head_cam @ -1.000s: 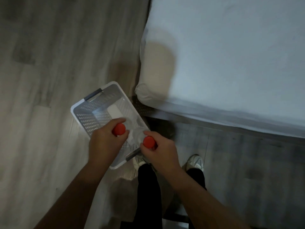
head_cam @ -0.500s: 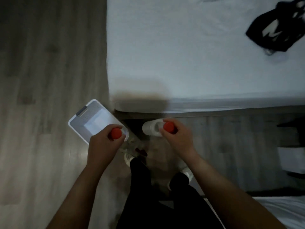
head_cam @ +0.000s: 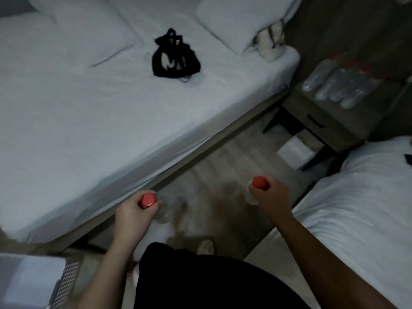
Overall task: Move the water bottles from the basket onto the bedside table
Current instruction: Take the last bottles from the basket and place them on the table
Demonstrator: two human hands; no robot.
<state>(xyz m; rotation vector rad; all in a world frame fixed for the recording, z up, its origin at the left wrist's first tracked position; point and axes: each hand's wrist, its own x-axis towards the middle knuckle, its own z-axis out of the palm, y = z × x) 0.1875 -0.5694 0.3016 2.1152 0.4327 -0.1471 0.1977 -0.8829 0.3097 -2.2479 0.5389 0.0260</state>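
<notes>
My left hand (head_cam: pixel 133 216) grips a clear water bottle by its neck, its red cap (head_cam: pixel 147 200) pointing up at me. My right hand (head_cam: pixel 268 197) holds a second clear water bottle the same way, red cap (head_cam: pixel 258 182) on top. Both bottles hang over the floor between two beds. The white perforated basket (head_cam: pixel 66 284) sits at the bottom left edge, behind my left arm. The wooden bedside table (head_cam: pixel 316 112) stands at the upper right, with several clear red-capped bottles (head_cam: pixel 341 85) lying on top.
A white bed (head_cam: pixel 111 108) with a black bag (head_cam: pixel 175 59) and pillows fills the left. A second white bed (head_cam: pixel 367 208) lies at the right. A narrow strip of wooden floor (head_cam: pixel 223 170) runs between them to the table. A white box (head_cam: pixel 294 150) sits under the table.
My view has swung from the basket toward the bedside table. Both hands lifted their bottles out of the basket and carried them right, into the gap between the beds.
</notes>
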